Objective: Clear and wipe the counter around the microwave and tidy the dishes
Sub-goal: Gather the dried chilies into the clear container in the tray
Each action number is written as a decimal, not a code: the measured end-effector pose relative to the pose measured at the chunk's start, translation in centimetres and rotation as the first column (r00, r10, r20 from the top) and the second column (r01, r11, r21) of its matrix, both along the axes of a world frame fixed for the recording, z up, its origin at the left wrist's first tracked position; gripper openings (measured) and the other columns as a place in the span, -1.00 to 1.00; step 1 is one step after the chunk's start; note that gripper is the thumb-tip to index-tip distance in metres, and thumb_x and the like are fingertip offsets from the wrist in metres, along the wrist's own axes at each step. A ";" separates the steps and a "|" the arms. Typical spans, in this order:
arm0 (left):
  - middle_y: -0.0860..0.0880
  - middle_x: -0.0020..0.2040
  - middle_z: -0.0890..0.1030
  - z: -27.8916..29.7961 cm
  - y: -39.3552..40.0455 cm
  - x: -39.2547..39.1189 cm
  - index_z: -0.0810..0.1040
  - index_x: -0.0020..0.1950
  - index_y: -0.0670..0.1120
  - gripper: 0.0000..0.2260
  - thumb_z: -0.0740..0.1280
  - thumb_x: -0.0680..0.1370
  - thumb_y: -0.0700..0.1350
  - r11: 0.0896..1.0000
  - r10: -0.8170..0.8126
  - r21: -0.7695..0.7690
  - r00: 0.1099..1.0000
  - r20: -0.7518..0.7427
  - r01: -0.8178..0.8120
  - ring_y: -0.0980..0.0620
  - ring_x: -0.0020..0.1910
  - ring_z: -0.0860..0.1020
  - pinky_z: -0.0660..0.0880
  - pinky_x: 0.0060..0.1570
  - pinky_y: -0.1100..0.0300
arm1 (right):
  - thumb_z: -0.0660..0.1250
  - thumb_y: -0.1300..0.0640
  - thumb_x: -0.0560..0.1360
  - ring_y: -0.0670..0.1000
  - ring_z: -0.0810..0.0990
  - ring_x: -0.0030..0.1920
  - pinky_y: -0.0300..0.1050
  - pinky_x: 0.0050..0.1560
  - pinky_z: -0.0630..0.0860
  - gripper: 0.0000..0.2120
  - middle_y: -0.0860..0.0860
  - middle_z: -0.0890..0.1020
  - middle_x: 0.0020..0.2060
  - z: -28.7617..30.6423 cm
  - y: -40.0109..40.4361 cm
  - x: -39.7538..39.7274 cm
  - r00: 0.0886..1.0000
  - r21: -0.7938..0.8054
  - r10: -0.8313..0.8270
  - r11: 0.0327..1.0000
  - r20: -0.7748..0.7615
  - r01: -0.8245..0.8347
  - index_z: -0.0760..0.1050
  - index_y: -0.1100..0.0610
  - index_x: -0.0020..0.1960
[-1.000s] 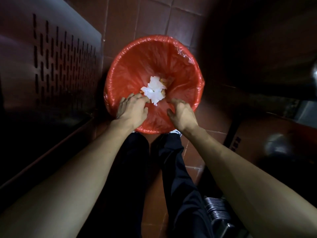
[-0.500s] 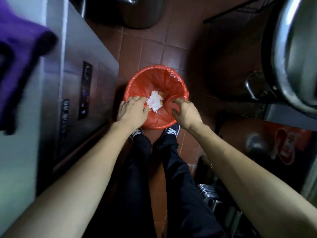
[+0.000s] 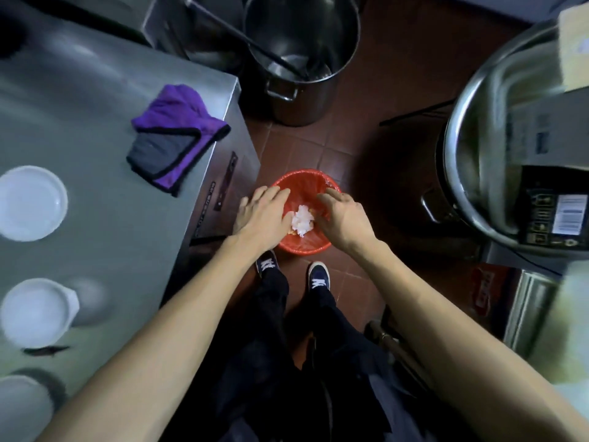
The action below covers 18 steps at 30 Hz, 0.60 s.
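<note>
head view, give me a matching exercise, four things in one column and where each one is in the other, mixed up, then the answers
Things:
1. purple cloth
2. white tissue wad
3. steel stockpot
4. white bowl

Places:
A. inside the red-lined bin on the floor
B. on the floor tiles beyond the bin, with a long handle leaning in it
C. near the steel counter's far corner, folded
D. at the counter's left edge

Pairs: 1-C, 2-A, 3-B, 4-D
</note>
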<state>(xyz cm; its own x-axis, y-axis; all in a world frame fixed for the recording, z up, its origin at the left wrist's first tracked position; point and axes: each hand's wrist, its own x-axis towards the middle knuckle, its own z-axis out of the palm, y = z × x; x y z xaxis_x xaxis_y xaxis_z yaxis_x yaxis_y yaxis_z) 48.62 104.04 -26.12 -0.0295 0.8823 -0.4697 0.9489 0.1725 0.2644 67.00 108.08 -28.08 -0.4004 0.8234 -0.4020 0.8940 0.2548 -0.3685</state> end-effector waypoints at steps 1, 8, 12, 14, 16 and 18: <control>0.00 0.54 0.30 0.9 -0.4 0.4 0.25 0.56 0.01 -0.49 0.21 0.63 0.09 1.000 0.011 0.011 1.000 -0.004 -0.011 -0.05 0.53 0.20 0.20 0.44 -0.15 | 0.33 -0.03 0.55 0.20 0.45 0.38 0.14 0.30 0.45 -0.55 0.10 0.45 0.44 1.0 0.0 0.5 1.000 0.016 0.012 1.000 -0.003 -0.012 0.44 0.05 0.42; 0.01 0.55 0.29 6.2 -3.7 1.6 0.22 0.57 0.02 -0.49 0.19 0.64 0.11 0.977 0.178 0.129 0.983 -0.055 -0.170 -0.03 0.55 0.18 0.16 0.49 -0.13 | 0.33 -0.03 0.51 0.19 0.48 0.35 0.15 0.22 0.51 -0.51 0.04 0.45 0.42 5.8 -0.1 1.8 0.978 0.077 0.205 0.976 -0.021 -0.203 0.38 -0.02 0.42; 0.02 0.53 0.31 8.6 -6.5 0.9 0.23 0.56 0.01 -0.50 0.20 0.64 0.10 0.943 0.295 0.188 0.952 -0.080 -0.276 -0.01 0.53 0.20 0.16 0.47 -0.11 | 0.31 0.00 0.53 0.20 0.42 0.40 0.20 0.28 0.46 -0.49 0.06 0.41 0.45 8.0 -0.7 0.0 0.939 0.098 0.336 0.939 -0.073 -0.328 0.34 0.01 0.47; 0.02 0.51 0.34 9.3 -8.2 0.3 0.26 0.55 0.01 -0.50 0.21 0.63 0.10 0.927 0.343 0.196 0.934 -0.100 -0.320 -0.02 0.51 0.24 0.21 0.45 -0.09 | 0.33 0.05 0.54 0.20 0.37 0.44 0.21 0.31 0.43 -0.48 0.09 0.39 0.47 9.2 -1.3 -1.3 0.921 0.111 0.368 0.928 -0.125 -0.356 0.35 0.05 0.47; 0.03 0.49 0.37 9.7 -10.1 -0.4 0.29 0.53 0.00 -0.51 0.22 0.63 0.11 0.904 0.403 0.203 0.908 -0.117 -0.376 -0.03 0.48 0.29 0.25 0.41 -0.08 | 0.33 0.05 0.54 0.21 0.39 0.40 0.21 0.26 0.45 -0.51 0.10 0.44 0.41 10.2 -1.9 -2.8 0.894 0.120 0.418 0.907 -0.161 -0.403 0.39 0.08 0.44; 0.03 0.47 0.40 10.1 -12.1 -1.0 0.32 0.51 0.01 -0.53 0.23 0.62 0.11 0.876 0.464 0.212 0.877 -0.127 -0.433 -0.04 0.45 0.33 0.28 0.37 -0.07 | 0.33 0.06 0.52 0.22 0.45 0.33 0.20 0.19 0.49 -0.56 0.09 0.49 0.31 11.0 -2.6 -4.5 0.857 0.135 0.481 0.876 -0.184 -0.463 0.43 0.11 0.38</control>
<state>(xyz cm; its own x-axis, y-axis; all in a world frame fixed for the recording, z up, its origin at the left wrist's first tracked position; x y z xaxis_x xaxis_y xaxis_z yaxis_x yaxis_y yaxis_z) 47.64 91.99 -15.98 -0.5066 0.8206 -0.2644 0.8126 0.5570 0.1718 62.54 105.48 -17.06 -0.8153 0.5408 -0.2069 0.5650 0.6649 -0.4885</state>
